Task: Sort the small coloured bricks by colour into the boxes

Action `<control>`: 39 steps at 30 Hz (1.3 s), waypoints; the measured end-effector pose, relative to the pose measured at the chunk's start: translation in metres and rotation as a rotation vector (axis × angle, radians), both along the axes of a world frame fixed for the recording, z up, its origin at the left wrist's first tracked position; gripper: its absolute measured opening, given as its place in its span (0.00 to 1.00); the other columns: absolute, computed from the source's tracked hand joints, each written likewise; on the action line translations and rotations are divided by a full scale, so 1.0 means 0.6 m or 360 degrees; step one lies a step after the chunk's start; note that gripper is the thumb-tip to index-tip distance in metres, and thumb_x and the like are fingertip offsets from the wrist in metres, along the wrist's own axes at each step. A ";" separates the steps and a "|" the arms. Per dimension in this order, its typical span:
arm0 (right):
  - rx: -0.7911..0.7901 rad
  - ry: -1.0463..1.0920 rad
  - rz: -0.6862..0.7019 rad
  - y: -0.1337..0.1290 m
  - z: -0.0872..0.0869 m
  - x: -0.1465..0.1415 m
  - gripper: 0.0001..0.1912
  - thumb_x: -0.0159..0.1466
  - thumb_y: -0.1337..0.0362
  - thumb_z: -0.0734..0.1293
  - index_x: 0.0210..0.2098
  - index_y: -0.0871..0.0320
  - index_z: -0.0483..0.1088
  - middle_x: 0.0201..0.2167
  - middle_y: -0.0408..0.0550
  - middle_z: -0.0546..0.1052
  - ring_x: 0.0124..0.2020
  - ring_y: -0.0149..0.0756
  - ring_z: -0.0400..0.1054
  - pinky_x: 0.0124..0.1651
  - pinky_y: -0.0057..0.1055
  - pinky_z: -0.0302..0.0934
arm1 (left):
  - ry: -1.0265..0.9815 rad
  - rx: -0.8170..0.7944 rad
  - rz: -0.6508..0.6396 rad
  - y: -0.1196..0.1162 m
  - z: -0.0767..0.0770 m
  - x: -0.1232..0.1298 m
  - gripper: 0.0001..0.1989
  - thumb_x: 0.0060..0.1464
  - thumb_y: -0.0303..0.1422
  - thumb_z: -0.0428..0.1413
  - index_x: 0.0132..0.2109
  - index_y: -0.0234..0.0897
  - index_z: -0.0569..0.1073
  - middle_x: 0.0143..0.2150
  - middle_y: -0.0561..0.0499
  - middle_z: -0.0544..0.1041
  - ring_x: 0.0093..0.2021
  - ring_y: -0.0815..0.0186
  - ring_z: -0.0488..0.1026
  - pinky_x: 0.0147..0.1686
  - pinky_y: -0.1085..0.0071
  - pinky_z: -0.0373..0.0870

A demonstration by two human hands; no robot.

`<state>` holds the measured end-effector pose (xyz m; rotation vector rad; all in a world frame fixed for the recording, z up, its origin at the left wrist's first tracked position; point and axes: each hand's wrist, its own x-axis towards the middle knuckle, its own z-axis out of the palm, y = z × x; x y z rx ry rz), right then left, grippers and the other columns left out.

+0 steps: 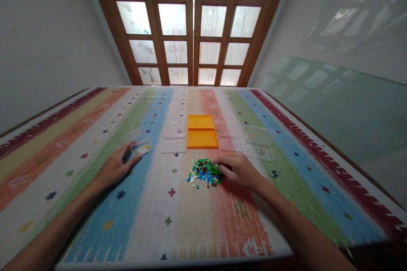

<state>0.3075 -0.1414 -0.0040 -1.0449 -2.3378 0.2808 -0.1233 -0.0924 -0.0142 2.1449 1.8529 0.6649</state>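
My left hand (pixel 121 164) grips the near-left side of a small clear plastic box (pixel 150 144), thumb in front and fingers behind. Several yellow and white bricks (pixel 143 150) lie in that box, and its clear lid (pixel 135 134) stands up behind it. A loose pile of tiny building bricks (pixel 203 171), green, blue, brown and white, lies on the cloth. At the pile's right edge is my right hand (pixel 238 169), its fingers closed together with the tips touching the green bricks. What is between those fingertips is hidden.
An orange open case (pixel 202 139) lies flat beyond the pile. Clear plastic boxes stand on both sides of it: one to the left (pixel 174 144), two to the right, the outer one (pixel 260 152) with its lid raised. A striped cloth (pixel 152 220) covers the table.
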 end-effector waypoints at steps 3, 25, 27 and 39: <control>-0.0009 -0.0027 0.0005 0.000 0.000 0.001 0.14 0.65 0.70 0.63 0.43 0.55 0.80 0.34 0.46 0.84 0.32 0.34 0.77 0.38 0.27 0.64 | 0.0135 0.0045 -0.0101 0.005 -0.007 0.004 0.34 0.59 0.55 0.48 0.62 0.36 0.71 0.63 0.37 0.75 0.63 0.43 0.71 0.63 0.44 0.66; -0.0082 0.0008 -0.0060 0.000 0.012 0.004 0.15 0.66 0.69 0.61 0.41 0.56 0.80 0.32 0.46 0.83 0.30 0.32 0.75 0.35 0.27 0.62 | 0.0122 0.0026 -0.0319 0.016 0.010 0.020 0.33 0.57 0.56 0.50 0.62 0.40 0.71 0.63 0.38 0.75 0.62 0.43 0.73 0.63 0.46 0.67; -0.0103 0.0020 -0.0066 -0.001 0.016 0.005 0.15 0.65 0.69 0.61 0.41 0.56 0.80 0.32 0.46 0.83 0.30 0.32 0.74 0.35 0.27 0.61 | 0.0118 0.0033 -0.0273 0.011 0.019 0.023 0.33 0.55 0.55 0.52 0.60 0.40 0.72 0.61 0.37 0.76 0.60 0.42 0.73 0.62 0.45 0.67; -0.0487 -0.0384 0.0224 -0.011 0.038 -0.003 0.10 0.61 0.71 0.68 0.37 0.55 0.82 0.28 0.44 0.82 0.29 0.31 0.71 0.34 0.27 0.57 | 0.0311 0.0488 -0.0426 0.001 0.043 0.101 0.22 0.61 0.51 0.52 0.51 0.41 0.77 0.50 0.41 0.78 0.53 0.47 0.70 0.56 0.48 0.67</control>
